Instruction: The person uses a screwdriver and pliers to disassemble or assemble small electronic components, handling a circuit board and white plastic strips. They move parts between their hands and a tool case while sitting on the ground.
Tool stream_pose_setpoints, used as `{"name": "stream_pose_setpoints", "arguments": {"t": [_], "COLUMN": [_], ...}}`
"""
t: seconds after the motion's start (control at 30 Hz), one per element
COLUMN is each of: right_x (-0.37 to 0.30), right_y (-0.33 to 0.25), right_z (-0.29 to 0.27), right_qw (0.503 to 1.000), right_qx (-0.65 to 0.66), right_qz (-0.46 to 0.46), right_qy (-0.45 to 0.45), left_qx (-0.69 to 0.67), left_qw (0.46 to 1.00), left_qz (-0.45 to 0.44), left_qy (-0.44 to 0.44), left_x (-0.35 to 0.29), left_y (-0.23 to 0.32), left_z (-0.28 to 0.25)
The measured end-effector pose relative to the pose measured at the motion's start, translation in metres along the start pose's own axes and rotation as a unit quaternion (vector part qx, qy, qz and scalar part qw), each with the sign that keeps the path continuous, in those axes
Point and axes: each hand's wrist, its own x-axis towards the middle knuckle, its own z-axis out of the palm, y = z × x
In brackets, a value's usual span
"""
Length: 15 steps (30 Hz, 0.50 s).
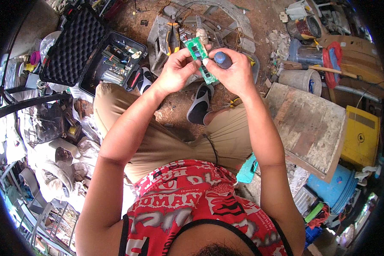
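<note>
A long green circuit board [199, 54] with dark components is held up over the floor between my two hands. My left hand [178, 69] pinches its left side between thumb and fingers. On its right side, my right thumb presses against it while the same hand [234, 73] is closed round a blue-handled screwdriver [222, 60], seen from the butt end. The screwdriver's shaft and tip are hidden. Just beyond the board, pliers with yellow and black handles [173, 39] lie on a low grey stand [157, 42].
An open black case [91, 76] with circuit boards inside is at the left, its foam-lined lid [74, 47] raised. To the right are a worn wooden board [307, 121], a yellow case [359, 136], a blue bucket [335, 187] and a grey bucket [301, 79]. My shoe [199, 103] is below my hands.
</note>
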Motion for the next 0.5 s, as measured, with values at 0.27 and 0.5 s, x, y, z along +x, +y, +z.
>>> {"name": "stream_pose_setpoints", "arguments": {"t": [0.27, 0.5], "right_x": [0.0, -0.002], "right_y": [-0.002, 0.026], "right_z": [0.002, 0.01], "right_qw": [0.993, 0.938], "right_qx": [-0.065, -0.252], "right_qz": [-0.103, -0.219], "right_qy": [0.01, -0.09], "left_qx": [0.108, 0.55], "left_qw": [0.989, 0.825], "left_qz": [0.037, 0.13], "left_qy": [0.095, -0.013], "left_x": [0.002, 0.004], "left_y": [-0.006, -0.002], "left_z": [-0.004, -0.016]}}
